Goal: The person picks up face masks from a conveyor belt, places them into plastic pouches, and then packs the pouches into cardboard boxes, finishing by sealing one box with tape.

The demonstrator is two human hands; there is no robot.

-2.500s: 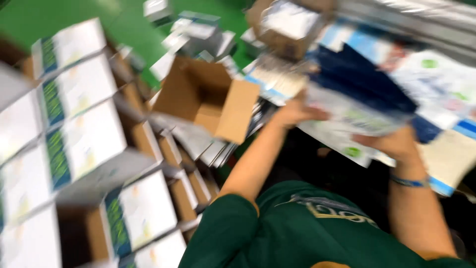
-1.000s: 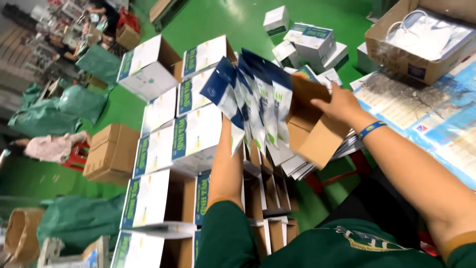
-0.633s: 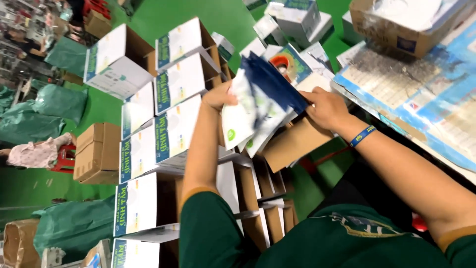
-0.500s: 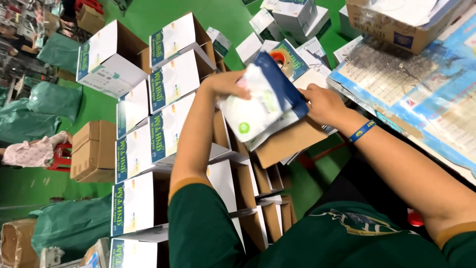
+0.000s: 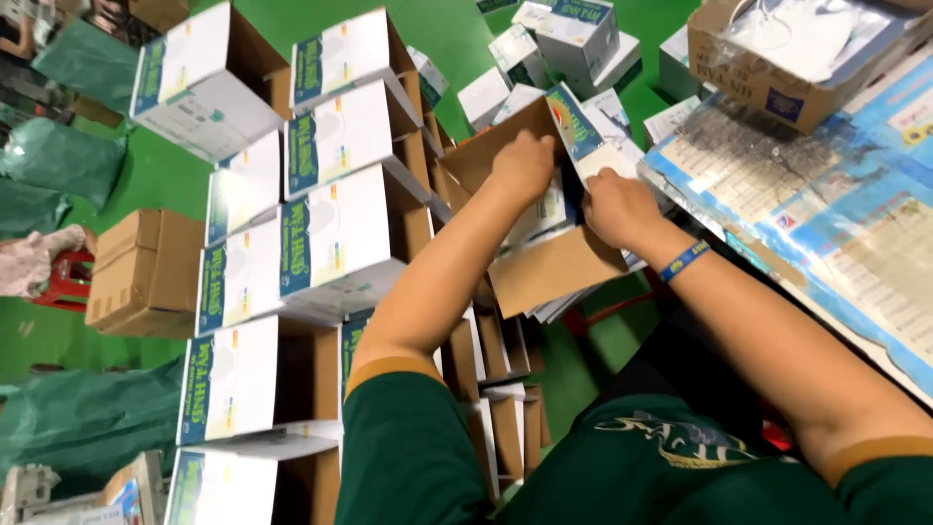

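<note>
Both arms are stretched forward to centre frame. The left hand (image 5: 523, 167) is curled, fingers pushed into an open brown carton (image 5: 544, 277) onto white packets (image 5: 549, 209). The right hand (image 5: 618, 206), fingers bent, is pressed on the packets' right edge. White-green boxes (image 5: 340, 243) are stacked at left.

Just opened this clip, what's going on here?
A person in a green shirt has both hands in an open cardboard box. The left hand and right hand press a stack of packets down into it. Rows of open white-flapped cartons stand alongside on the green floor.
</note>
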